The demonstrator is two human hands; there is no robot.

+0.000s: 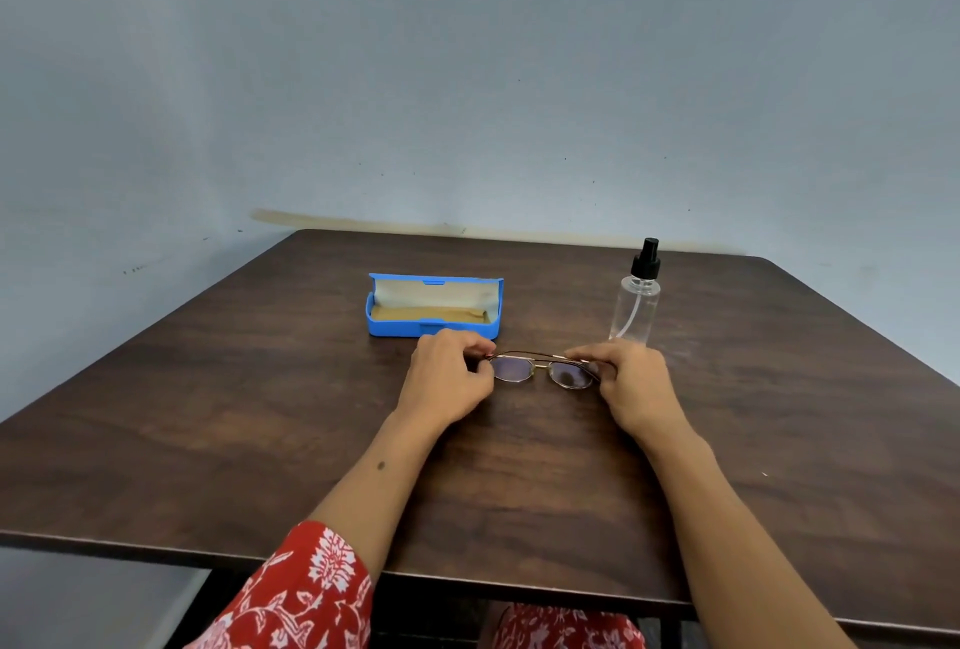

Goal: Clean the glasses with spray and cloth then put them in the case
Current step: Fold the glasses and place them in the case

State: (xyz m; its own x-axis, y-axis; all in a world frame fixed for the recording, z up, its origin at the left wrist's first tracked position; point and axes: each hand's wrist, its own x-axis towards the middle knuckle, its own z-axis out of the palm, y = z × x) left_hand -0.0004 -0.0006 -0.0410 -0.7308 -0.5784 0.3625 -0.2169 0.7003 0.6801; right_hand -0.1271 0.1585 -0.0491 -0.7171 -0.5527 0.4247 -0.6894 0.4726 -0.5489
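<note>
Both the left hand (451, 374) and right hand (629, 379) pinch the glasses (541, 370) by their ends, seemingly folded, so careless twisting could bend the thin frame or smudge a lens.

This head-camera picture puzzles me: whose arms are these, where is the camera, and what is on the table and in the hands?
No machine here: a person wears a wide camera on the head, looking forward and down, so you see their own arms. The left hand and right hand each pinch one end of a pair of glasses, temples folded, low over the brown table. Behind them an open blue case holds a tan cloth. To the right a clear spray bottle with a black top stands upright.
</note>
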